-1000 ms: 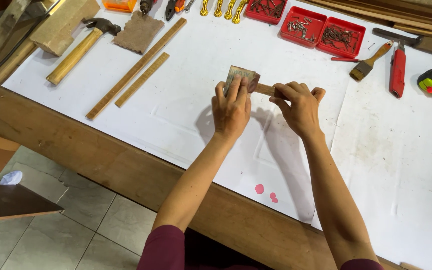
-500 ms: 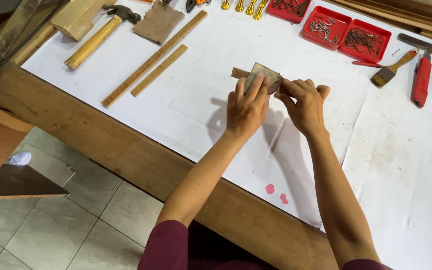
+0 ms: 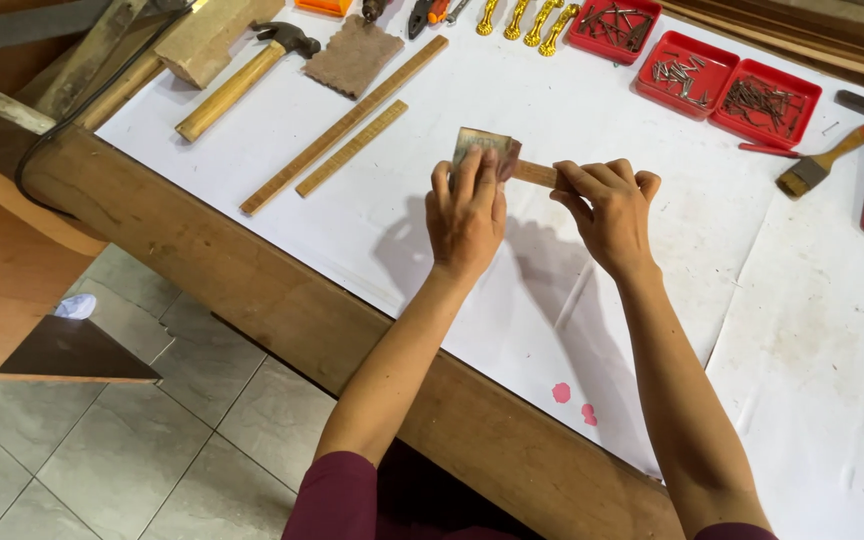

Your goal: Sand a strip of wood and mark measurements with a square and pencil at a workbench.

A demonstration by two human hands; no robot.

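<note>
Left hand [image 3: 467, 210] pinches a folded bit of sandpaper [image 3: 485, 148] wrapped over one end of a short wood strip [image 3: 535, 174], while the right hand [image 3: 609, 208] grips the strip's other end, both held above the white paper sheet [image 3: 432, 240]. Plenty of bare sheet sits around the strip. Two long wooden slats [image 3: 352, 125] lie left of it, red nail trays [image 3: 722, 85] beyond it, and the bench's wooden edge [image 3: 252, 300] runs nearer than it.
</note>
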